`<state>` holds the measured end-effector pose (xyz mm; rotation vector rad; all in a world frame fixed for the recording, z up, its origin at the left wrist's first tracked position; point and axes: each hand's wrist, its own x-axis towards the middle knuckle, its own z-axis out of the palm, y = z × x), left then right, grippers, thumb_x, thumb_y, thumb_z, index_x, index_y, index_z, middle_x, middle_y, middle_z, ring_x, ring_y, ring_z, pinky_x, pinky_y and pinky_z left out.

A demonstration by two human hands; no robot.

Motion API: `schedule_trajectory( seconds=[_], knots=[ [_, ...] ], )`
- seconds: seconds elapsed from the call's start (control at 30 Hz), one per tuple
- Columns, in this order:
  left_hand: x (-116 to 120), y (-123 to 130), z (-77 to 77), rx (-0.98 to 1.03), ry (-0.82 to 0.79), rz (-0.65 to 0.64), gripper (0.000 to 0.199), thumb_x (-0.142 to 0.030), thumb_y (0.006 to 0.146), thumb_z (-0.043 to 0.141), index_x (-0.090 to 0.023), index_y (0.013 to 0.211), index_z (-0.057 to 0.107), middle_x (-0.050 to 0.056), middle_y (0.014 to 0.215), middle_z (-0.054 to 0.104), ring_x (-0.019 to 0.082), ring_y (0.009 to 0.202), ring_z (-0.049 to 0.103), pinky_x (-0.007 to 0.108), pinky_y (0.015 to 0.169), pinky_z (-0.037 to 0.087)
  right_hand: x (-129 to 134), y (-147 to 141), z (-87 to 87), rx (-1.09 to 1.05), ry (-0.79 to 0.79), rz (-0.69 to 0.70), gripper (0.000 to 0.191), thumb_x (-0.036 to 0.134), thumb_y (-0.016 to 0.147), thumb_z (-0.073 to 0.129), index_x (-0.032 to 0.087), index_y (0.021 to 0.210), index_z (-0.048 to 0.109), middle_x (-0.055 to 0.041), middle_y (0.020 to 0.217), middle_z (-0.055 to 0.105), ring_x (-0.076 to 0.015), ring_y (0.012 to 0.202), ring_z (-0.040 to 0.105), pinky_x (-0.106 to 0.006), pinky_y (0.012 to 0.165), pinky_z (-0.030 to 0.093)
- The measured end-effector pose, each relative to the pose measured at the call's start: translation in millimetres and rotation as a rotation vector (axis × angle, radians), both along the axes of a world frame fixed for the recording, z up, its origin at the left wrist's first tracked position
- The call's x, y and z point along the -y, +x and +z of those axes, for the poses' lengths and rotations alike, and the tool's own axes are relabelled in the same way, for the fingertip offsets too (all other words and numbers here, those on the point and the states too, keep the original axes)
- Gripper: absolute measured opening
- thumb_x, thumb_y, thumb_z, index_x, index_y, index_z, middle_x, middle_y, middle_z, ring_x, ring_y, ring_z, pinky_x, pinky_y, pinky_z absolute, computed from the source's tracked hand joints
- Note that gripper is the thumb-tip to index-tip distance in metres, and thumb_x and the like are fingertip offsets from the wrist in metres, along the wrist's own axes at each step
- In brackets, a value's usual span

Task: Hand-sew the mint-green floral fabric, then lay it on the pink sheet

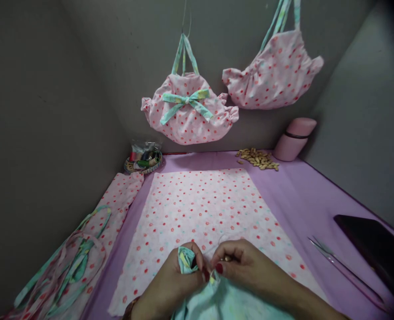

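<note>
Mint-green fabric with yellow patches lies bunched in front of me at the bottom edge. My left hand is closed on it, and a folded end of the cloth sticks up between thumb and fingers. Close beside it, my right hand pinches thumb and forefinger together at the fabric's gathered edge. A thin pale thread loops above the right fingers. Whatever sits between those fingertips is too small or hidden to make out. Under both hands is a flat pink dotted cloth.
Two dotted fabric bags hang at the back. Left are green and pink straps on folded cloth and a basket of thread. Right are peanuts, a pink bottle, scissors and a dark flat object.
</note>
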<state>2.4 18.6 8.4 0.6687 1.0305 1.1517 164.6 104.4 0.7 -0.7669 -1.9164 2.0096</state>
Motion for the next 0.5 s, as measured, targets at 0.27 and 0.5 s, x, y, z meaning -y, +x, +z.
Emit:
schedule_trajectory(
  seconds=[0.27, 0.5],
  knots=[
    [1.1, 2.0, 1.7, -0.008, 0.000, -0.009, 0.020, -0.009, 0.062, 0.066, -0.016, 0.064, 0.047, 0.001, 0.065, 0.062, 0.008, 0.057, 0.047, 0.019, 0.055, 0.031, -16.1, 4.9, -7.8, -0.125, -0.058, -0.563, 0.014, 0.025, 0.065, 0.072, 0.015, 0.064, 0.062, 0.0061, 0.049, 0.046, -0.0055, 0.041, 0.033, -0.019, 0.040, 0.024],
    [4.0, 1.5, 1.5, -0.004, -0.012, 0.002, 0.018, -0.008, 0.061, 0.064, -0.016, 0.065, 0.048, 0.002, 0.066, 0.063, 0.009, 0.058, 0.049, 0.020, 0.057, 0.033, -75.5, 44.7, -13.5, -0.291, 0.103, -1.251, 0.022, 0.039, 0.071, 0.062, 0.024, 0.072, 0.045, 0.0109, 0.049, 0.031, -0.0067, 0.036, 0.019, -0.020, 0.032, 0.016]
  ],
)
